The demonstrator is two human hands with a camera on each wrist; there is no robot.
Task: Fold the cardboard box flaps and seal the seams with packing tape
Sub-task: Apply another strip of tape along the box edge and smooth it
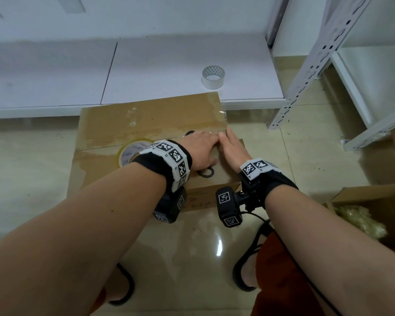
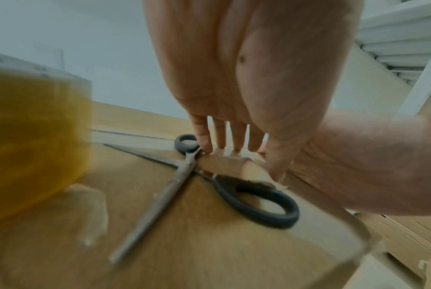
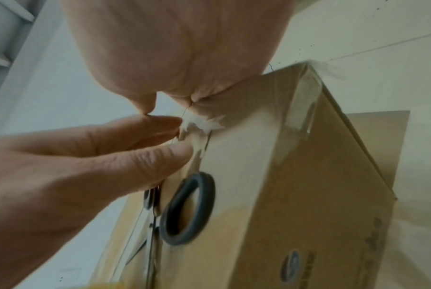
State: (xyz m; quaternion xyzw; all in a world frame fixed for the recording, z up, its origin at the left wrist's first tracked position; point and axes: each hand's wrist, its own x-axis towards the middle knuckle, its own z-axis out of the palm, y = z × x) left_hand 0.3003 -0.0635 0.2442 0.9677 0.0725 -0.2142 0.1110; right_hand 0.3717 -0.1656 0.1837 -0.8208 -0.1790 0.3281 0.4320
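Sealing in hand, judged from flaps lying closed and clear tape (image 1: pixel 224 115) shining along the centre seam and over the right edge of the cardboard box (image 1: pixel 114 124), mid-frame in the head view on the tiled floor (image 1: pixel 32 179). Pressing down on the strip near the seam's right end: left hand (image 1: pixel 201 151) flat, fingers straight and together, fingertips (image 2: pixel 207 150) on the taped seam in the left wrist view; right hand (image 1: pixel 234 148) just beside it, fingertips touching the left's at centre frame, fingers extended over the box's right edge, holding nothing. Next move, as a guess: smoothing the loose tape end down the right side wall, calling for firm, even sliding pressure so as to avoid wrinkles and bubbles. Lying open on the box top under and beside the left palm, scissors (image 2: pixel 184 185), one black loop near the thumb. Left of the left wrist, a yellowish tape roll (image 1: pixel 129 152) resting on the box. Upper centre, well apart, a smaller pale roll (image 1: pixel 213 77) on the white board (image 1: pixel 169 65).
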